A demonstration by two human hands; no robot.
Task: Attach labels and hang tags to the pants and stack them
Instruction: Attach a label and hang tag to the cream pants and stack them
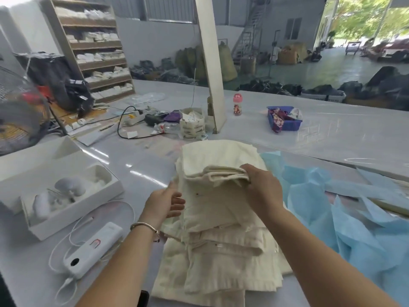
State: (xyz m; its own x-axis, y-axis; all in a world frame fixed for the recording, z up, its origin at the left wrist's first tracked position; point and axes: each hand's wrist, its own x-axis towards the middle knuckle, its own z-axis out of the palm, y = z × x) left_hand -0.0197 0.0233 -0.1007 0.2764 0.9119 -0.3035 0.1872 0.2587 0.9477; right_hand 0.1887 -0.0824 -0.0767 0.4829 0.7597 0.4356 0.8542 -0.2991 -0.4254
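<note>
Room: a big workshop hall, a shelf unit of folded white goods against the far wall, bundles along the floor, daylight through an open doorway at the far right.
Bench: a long white bench with a glossy top, a slanted white post rising from its middle.
Pants: a pile of cream pants lies at the near edge of the bench, roughly mid-width, folded pieces overlapping one another.
Right hand: the right hand grips a folded cream edge at the top of the pile, fingers curled over the cloth.
Left hand: the left hand rests against the pile's left side, fingers fairly straight and touching the fabric; a bangle sits on that wrist.
Blue sheets: crumpled pale blue sheets spread just right of the pile.
Near left: a white power bank with its cable, and an open white box behind it.
Far side: a blue basket of scraps and a small pink-capped bottle.
</note>
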